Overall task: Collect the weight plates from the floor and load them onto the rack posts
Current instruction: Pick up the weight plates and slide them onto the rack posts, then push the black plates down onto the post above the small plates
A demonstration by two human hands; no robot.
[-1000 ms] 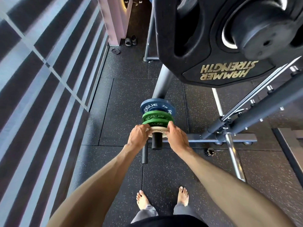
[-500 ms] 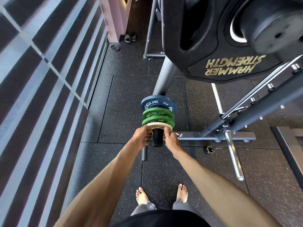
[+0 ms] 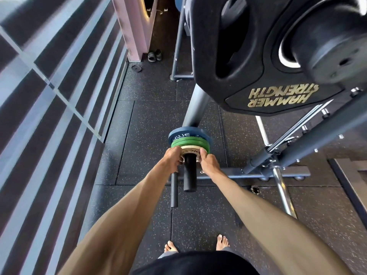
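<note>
Threaded on the short black post (image 3: 190,173) of the rack, a small white plate (image 3: 191,152), pushed up against two green plates (image 3: 190,144) and a blue plate (image 3: 186,132) behind them. Held at opposite edges: left hand (image 3: 172,158) with fingers curled round the left rim, right hand (image 3: 208,162) with fingers hooked over the right rim, both closed on the white plate alone. Probably gripped on two sides to keep the hole square to the post and avoid binding. Judging by the tight stack, seated or very nearly so; no gap visible between white and green. Plenty of bare post free toward the body for more plates. Just left of the post, a thinner black peg (image 3: 174,191), close under the left wrist, so little room there for knuckles. Up and to the right, a big black plate (image 3: 248,56) well above the hands, worth minding when straightening up. To the right, the rack's base bar (image 3: 248,175) and a slanted chrome rod (image 3: 282,191); to the left, open rubber floor (image 3: 151,126). Far off by the pink pillar, a small dark disc (image 3: 136,68), possibly another plate, too small to tell.
</note>
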